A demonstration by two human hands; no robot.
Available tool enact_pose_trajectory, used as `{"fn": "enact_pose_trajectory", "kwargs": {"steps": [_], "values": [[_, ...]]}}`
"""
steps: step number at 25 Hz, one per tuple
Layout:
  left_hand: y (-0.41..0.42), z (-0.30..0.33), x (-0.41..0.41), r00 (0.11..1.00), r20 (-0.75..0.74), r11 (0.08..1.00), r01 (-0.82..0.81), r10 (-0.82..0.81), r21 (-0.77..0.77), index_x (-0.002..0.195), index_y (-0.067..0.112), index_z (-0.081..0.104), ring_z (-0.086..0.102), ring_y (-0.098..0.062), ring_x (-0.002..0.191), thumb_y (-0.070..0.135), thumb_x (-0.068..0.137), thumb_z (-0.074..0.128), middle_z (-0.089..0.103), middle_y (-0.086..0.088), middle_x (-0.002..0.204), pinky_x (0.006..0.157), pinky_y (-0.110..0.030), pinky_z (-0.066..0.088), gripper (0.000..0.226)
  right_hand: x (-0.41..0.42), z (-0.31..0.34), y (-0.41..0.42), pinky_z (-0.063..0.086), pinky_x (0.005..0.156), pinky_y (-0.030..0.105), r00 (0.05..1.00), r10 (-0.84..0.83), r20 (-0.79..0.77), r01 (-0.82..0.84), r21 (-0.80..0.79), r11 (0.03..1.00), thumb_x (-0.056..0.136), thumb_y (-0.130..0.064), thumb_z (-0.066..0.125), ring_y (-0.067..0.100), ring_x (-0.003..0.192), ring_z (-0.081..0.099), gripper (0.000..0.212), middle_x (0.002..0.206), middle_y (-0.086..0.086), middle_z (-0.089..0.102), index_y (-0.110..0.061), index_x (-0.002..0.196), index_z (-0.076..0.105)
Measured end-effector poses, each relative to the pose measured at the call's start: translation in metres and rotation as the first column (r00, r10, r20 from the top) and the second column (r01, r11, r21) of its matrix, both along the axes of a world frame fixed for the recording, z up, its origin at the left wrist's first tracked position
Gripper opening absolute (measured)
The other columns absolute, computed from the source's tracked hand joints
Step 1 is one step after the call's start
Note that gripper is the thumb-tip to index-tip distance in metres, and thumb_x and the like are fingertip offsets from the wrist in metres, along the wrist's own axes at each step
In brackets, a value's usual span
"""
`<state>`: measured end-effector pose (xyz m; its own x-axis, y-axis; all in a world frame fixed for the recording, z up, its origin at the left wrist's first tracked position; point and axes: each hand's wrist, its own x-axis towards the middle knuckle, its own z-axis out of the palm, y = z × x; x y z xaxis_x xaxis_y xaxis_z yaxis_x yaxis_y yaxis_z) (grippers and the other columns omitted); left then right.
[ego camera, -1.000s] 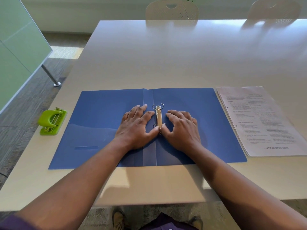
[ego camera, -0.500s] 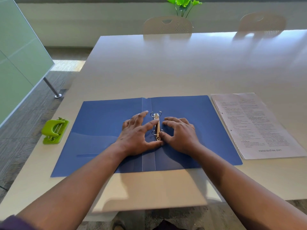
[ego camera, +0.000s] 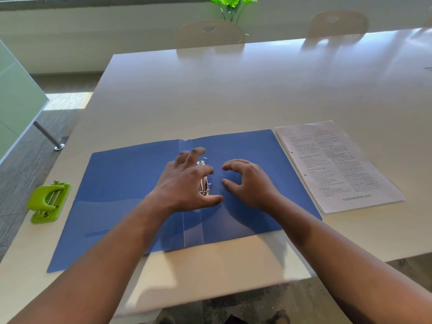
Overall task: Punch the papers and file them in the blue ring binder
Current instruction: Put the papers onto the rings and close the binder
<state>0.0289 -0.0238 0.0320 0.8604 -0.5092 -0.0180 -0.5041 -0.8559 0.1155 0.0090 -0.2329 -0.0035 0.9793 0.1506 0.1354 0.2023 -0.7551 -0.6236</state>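
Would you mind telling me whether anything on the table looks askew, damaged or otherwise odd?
Only small things: the stack of printed white papers right of the open blue ring binder is fanned, its left edges stepped. The binder lies slightly rotated, its near edge overhanging the pale table.

- We see a pale table (ego camera: 233,94).
- On it we find an open blue ring binder (ego camera: 131,183), a green hole punch (ego camera: 48,202) left, papers (ego camera: 336,164) right.
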Motion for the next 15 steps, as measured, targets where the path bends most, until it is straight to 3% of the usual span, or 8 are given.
{"fn": "enact_pose_trajectory", "kwargs": {"steps": [3, 6, 10, 15], "values": [[-0.034, 0.003, -0.005, 0.984, 0.12, 0.988, 0.143, -0.135, -0.062, 0.131, 0.029, 0.062, 0.027, -0.025, 0.146, 0.071, 0.081, 0.06, 0.032, -0.001, 0.159, 0.111, -0.051, 0.038, 0.065, -0.006, 0.004, -0.025, 0.048, 0.104, 0.036, 0.984, -0.156, 0.085, 0.153, 0.041, 0.987, 0.091, -0.028, 0.071, 0.019, 0.119, 0.063, 0.035, 0.126, 0.002, 0.07, -0.014, 0.122, 0.07], [-0.08, 0.003, -0.007, 0.955, 0.135, 0.944, 0.285, -0.264, -0.168, 0.141, 0.026, 0.059, 0.033, -0.023, 0.147, 0.057, 0.092, 0.059, 0.044, -0.001, 0.156, 0.114, -0.046, 0.035, 0.058, -0.009, 0.011, -0.064, 0.048, 0.103, 0.04, 0.943, -0.31, 0.121, 0.31, 0.026, 0.951, 0.091, -0.026, 0.068, 0.022, 0.118, 0.063, 0.031, 0.125, 0.003, 0.071, -0.014, 0.12, 0.071], [-0.148, -0.004, -0.006, 0.934, 0.038, 0.912, 0.355, -0.355, -0.207, 0.152, 0.026, 0.046, 0.024, -0.022, 0.154, 0.049, 0.1, 0.053, 0.036, -0.001, 0.164, 0.121, -0.043, 0.025, 0.058, -0.01, 0.021, -0.132, 0.048, 0.103, 0.042, 0.875, -0.48, 0.069, 0.484, -0.094, 0.87, 0.088, -0.031, 0.065, 0.028, 0.12, 0.062, 0.036, 0.128, 0.006, 0.069, -0.013, 0.119, 0.071], [-0.211, -0.022, -0.008, 0.947, 0.04, 0.921, 0.318, -0.318, -0.225, 0.147, 0.027, 0.053, 0.019, -0.026, 0.156, 0.053, 0.102, 0.047, 0.033, -0.004, 0.166, 0.123, -0.048, 0.02, 0.053, -0.028, 0.019, -0.195, 0.048, 0.104, 0.045, 0.775, -0.631, 0.021, 0.61, -0.286, 0.739, 0.087, -0.037, 0.063, 0.036, 0.122, 0.058, 0.049, 0.135, 0.012, 0.063, -0.008, 0.127, 0.066]]}}
